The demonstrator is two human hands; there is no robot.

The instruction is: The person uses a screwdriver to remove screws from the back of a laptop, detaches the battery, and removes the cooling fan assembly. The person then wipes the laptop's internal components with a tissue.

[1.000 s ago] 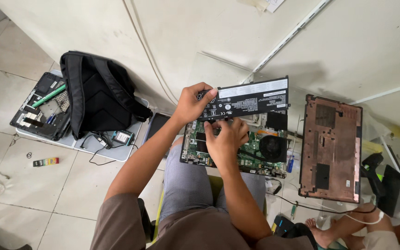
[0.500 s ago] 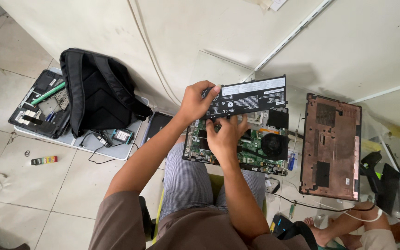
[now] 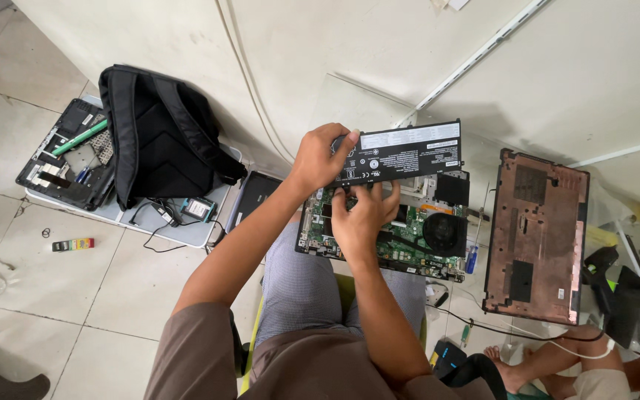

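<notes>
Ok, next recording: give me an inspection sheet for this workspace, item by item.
Surface: pale tiled floor; the opened laptop rests on the seated person's lap.
Job's things: long black battery pack raised above the laptop's green circuit board and round fan.
Clutter: reddish-brown bottom cover lying inside up at right; black backpack; another stripped laptop at left; blue-handled screwdriver.
Grip: left hand holds the battery's left end; right hand has fingers at its lower edge.
Cables: thin black lead beside the backpack; another on the floor by the cover.
Surroundings: white wall; another person's bare feet at bottom right.
</notes>
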